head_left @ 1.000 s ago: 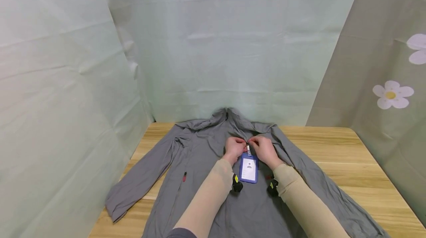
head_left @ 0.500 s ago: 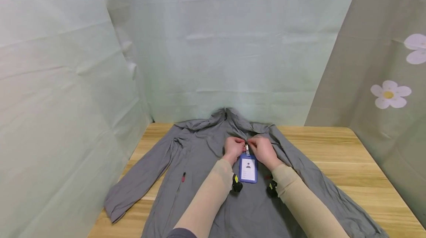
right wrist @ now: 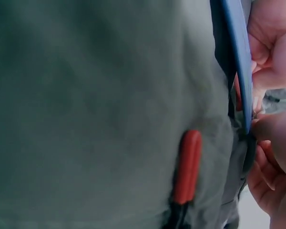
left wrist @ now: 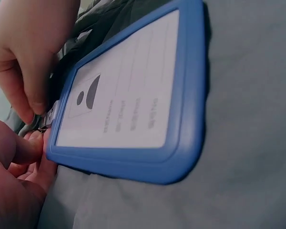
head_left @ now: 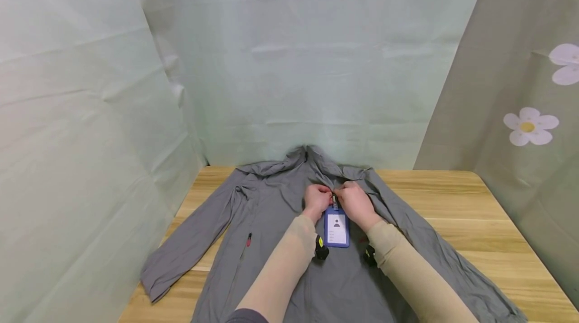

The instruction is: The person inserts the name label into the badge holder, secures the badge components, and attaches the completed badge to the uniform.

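Note:
A grey jacket [head_left: 280,222] lies spread out, front side up. On its chest lies an ID badge [head_left: 336,230] in a blue frame, its printed card facing up, with a metal clip [head_left: 335,202] at its top. My left hand [head_left: 316,200] pinches the clip from the left, thumb against curled fingers in the left wrist view. From the other side my right hand [head_left: 356,205] pinches jacket fabric right beside the clip, its fingertips meeting the left ones. Whether cloth lies inside the clip is hidden by the fingers.
The jacket covers much of a wooden table [head_left: 452,202]. Red zipper pulls show on it, one zipper pull [right wrist: 187,167] large in the right wrist view. Pale curtains [head_left: 289,62] stand close behind and at the left, and a flowered curtain [head_left: 493,62] at the right.
Both hands stay at the clip, with only slight finger movement; the right hand shifts a little. The head view drifts slightly. The jacket and badge lie much as before.

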The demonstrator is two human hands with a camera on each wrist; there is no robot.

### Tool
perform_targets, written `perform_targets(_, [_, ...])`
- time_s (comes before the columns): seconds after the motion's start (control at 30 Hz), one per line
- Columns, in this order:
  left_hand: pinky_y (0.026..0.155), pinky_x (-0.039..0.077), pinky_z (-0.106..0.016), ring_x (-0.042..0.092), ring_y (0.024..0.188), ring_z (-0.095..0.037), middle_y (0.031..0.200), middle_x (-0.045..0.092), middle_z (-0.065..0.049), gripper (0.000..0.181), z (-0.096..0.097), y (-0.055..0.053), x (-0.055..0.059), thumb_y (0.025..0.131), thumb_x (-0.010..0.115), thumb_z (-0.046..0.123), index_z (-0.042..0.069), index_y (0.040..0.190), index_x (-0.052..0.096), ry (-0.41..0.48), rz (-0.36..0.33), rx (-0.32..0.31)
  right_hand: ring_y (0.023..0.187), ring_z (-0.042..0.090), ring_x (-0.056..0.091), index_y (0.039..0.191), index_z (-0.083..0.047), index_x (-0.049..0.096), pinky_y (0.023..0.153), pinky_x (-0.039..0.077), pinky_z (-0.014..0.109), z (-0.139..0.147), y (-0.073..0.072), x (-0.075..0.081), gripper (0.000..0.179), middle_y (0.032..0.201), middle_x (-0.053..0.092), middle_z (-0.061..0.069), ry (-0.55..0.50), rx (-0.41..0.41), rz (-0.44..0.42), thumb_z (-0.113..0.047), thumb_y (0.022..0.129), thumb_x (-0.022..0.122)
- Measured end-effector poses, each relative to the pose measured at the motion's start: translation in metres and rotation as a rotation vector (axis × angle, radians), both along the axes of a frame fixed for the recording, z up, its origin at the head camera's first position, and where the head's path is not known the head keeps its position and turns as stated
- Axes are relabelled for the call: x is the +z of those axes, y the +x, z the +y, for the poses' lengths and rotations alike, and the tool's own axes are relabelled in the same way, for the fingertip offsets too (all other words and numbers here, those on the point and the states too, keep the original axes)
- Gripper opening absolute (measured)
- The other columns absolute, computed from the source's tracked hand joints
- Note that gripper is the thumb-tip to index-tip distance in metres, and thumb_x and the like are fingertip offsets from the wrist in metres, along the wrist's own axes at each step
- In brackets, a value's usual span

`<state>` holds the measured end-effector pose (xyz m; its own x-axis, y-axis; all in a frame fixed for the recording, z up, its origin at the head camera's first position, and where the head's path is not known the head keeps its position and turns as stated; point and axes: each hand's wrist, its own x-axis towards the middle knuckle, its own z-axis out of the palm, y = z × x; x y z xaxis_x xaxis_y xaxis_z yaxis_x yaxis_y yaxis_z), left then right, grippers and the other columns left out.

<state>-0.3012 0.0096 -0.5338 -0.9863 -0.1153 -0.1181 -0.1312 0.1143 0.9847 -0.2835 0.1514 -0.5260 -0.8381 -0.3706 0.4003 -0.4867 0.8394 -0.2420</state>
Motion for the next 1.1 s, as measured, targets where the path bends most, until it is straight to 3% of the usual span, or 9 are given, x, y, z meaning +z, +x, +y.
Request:
perform_targets(0.27, [0.059,0.06,-0.023,0.066,0.06,-0.011,0.08,0.069,-0.006,0.012,-0.002,0.001,0.002,0.095,0.066,-0.012,-0.006,0.096,0.077,-0.004,-0.02,-0.023,0.095,0.035,0.069,0.101,-0.005,0.07,0.087,0.057,0.05,0.005,-0.003,-0.002,0.007,0.098,0.073,0.012,-0.177,-0.025,-0.096,0.001,0.1,0.072])
perform_targets(0.53, [0.057,0.059,-0.021,0.064,0.058,-0.009,0.076,0.068,-0.004,0.012,-0.002,-0.001,0.002,0.095,0.066,-0.012,-0.007,0.097,0.077,0.004,-0.028,-0.034,0.097,0.037,0.07,0.099,-0.004,0.075,0.091,0.057,0.053,0.004,-0.003,0.002,0.006,0.098,0.074,0.013,-0.183,-0.058,-0.064,0.001,0.099,0.072])
perform_targets(0.73, [0.056,0.058,-0.02,0.063,0.057,-0.009,0.076,0.069,-0.004,0.01,-0.002,0.0,0.002,0.095,0.068,-0.011,-0.008,0.096,0.078,0.006,-0.013,-0.03,0.101,0.037,0.07,0.102,-0.005,0.08,0.092,0.058,0.052,0.006,-0.002,0.002,0.01,0.104,0.075,0.013,-0.18,-0.095,-0.089,0.001,0.099,0.072])
perform_targets(0.87, [0.056,0.058,-0.02,0.063,0.057,-0.008,0.075,0.068,-0.003,0.01,-0.002,0.0,0.002,0.094,0.068,-0.011,-0.008,0.096,0.078,0.019,-0.019,-0.029,0.104,0.036,0.07,0.103,-0.005,0.081,0.094,0.057,0.053,0.008,-0.004,0.002,0.012,0.107,0.076,0.013,-0.183,-0.11,-0.116,0.001,0.1,0.071])
perform_targets(1.1, [0.056,0.058,-0.019,0.063,0.057,-0.007,0.076,0.069,-0.004,0.012,-0.003,0.001,0.003,0.096,0.066,-0.013,-0.01,0.099,0.077,0.041,-0.034,-0.034,0.098,0.031,0.071,0.11,-0.006,0.081,0.085,0.059,0.05,0.013,-0.005,-0.002,0.015,0.109,0.076,0.013,-0.208,-0.101,-0.235,-0.007,0.101,0.07])
